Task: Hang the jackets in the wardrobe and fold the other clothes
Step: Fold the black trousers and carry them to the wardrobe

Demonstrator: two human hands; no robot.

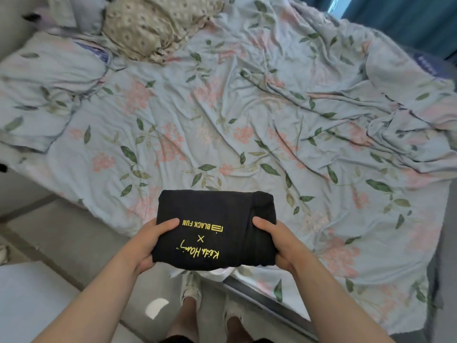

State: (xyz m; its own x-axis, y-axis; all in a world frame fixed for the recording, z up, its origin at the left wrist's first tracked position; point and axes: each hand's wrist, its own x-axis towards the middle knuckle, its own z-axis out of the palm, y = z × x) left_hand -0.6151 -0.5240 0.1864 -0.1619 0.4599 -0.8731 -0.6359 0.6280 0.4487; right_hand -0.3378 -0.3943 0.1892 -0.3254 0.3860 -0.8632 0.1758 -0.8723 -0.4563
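Head view looks down on a folded black garment [215,214], a thick rectangular bundle of dark fabric with yellow lettering printed across its top face, the words reading upside down from here. It is held in the air between both hands, over the near edge of the bed [247,284] and not resting on it.

The left hand [150,243] grips the bundle's left end, thumb laid flat on the top face beside the lettering and fingers curled underneath out of sight. The right hand [279,243] grips the right end in the same way, thumb on top near a rolled fold of the fabric, fingers wrapped under the edge. Both forearms are bare.

A strip of white cloth [222,272] shows just below the bundle's near edge; whether it belongs to the garment cannot be told.

Across the bed lies a wrinkled pale blue sheet [222,120] printed with pink flower clusters and green leaves, bunched into deeper folds toward the right edge. At the far left corner sits a beige pillow [148,26] with a small dotted pattern, crumpled. Behind the far right corner hangs a teal curtain [395,11].

Below the hands is a grey tiled floor [86,231], where the person stands in pale shoes [190,288] close to the bed's near edge.
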